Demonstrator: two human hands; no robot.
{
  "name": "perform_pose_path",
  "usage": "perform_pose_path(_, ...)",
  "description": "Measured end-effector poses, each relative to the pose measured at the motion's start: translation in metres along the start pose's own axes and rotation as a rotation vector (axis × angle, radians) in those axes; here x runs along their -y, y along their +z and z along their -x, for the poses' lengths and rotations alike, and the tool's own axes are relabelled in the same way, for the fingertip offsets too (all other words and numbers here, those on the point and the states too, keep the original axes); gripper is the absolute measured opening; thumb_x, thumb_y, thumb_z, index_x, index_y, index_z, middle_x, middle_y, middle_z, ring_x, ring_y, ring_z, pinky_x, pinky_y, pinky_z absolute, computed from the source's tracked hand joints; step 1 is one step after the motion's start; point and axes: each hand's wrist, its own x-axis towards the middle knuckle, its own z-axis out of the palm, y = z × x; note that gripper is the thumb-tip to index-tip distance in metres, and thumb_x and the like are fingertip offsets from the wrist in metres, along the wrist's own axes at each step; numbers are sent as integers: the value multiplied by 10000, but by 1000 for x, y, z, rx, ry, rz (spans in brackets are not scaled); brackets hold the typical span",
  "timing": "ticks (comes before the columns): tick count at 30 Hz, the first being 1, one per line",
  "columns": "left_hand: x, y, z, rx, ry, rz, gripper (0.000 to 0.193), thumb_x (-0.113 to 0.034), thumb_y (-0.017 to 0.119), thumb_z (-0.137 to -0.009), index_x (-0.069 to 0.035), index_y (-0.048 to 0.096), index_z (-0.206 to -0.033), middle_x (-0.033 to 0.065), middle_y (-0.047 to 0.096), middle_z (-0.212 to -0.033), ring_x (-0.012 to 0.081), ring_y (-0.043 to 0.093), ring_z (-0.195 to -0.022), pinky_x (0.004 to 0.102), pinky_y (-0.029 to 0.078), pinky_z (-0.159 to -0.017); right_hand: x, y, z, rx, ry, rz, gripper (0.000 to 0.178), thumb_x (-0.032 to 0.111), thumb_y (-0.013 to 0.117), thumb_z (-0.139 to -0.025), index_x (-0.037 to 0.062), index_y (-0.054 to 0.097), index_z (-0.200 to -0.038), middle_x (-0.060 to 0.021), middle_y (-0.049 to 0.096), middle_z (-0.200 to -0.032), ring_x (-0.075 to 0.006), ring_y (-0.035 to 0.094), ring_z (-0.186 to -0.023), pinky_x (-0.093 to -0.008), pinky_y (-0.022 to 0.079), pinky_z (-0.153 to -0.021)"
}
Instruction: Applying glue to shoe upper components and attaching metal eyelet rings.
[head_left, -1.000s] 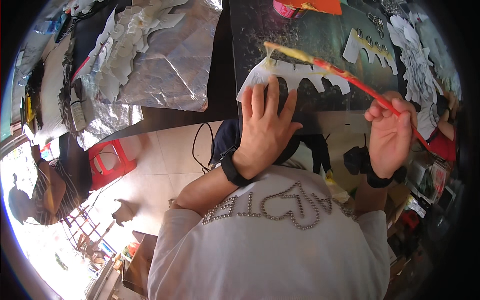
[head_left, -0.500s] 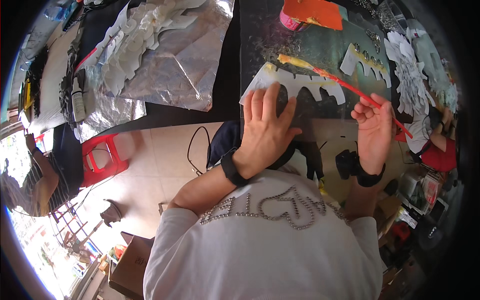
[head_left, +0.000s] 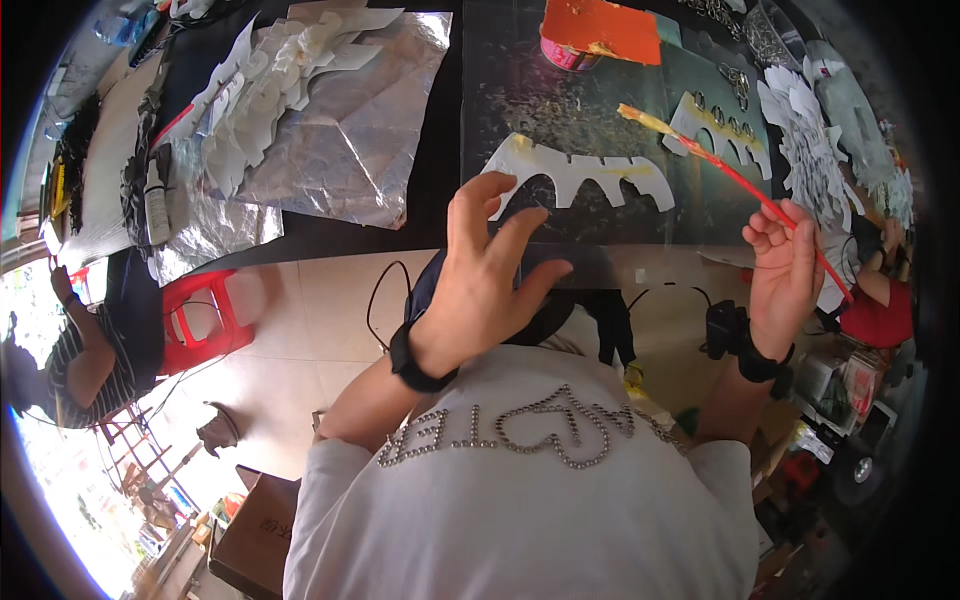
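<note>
White scalloped paper cutout (head_left: 580,175) on dark glass tabletop (head_left: 520,90), left hand (head_left: 485,280) spread open above its near edge, holding nothing, right hand (head_left: 785,270) pinching long red-handled glue brush (head_left: 735,180).

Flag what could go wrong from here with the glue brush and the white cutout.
1. The right hand holds the red brush with its yellow-coated tip over the dark work sheet; glue could drip or smear there.
2. The left hand has only fingertips near the white cutout, so it may slide under a stroke.
3. Glue already streaks the cutout; fingers could stick.
</note>
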Motion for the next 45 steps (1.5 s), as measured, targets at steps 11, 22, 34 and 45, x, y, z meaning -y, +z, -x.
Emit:
perform_pose_path(11, 33, -26, -175, 261, 665, -460, 657, -129, 732, -701, 9, 461, -1284, 180, 466, -1310, 351, 488, -1163, 405, 429, -943, 13, -6, -12, 79, -14, 31, 256, 132, 413, -979, -56, 546, -1090, -185, 625, -1007, -228, 642, -860, -368, 541, -761)
perform_pose_path(22, 58, -16, -233, 375, 298, -269, 326, -191, 532, -895, -73, 553, -1198, 173, 663, -911, 324, 652, -819, 385, 507, -742, 23, 20, -38, 276, -298, 179, 211, 23, 409, -954, -57, 549, -1089, -172, 580, -1076, -213, 626, -903, -338, 530, -784)
perform_pose_path(34, 62, -19, -242, 424, 214, -177, 300, -221, 521, -916, -38, 586, -1146, 148, 668, -896, 254, 657, -814, 345, 494, -730, -32, 103, -131, 336, -457, 583, 94, 76, 580, -894, -14, 605, -890, -74, 589, -664, -131, 584, -598, -253, 447, -559)
perform_pose_path(45, 66, -18, -240, 398, 215, -199, 286, -234, 526, -919, -37, 595, -1114, 153, 663, -859, 280, 654, -780, 353, 497, -708, 10, 97, -109, 209, -225, 405, 237, 186, 535, -947, -35, 621, -949, -87, 653, -742, -130, 642, -668, -242, 519, -635)
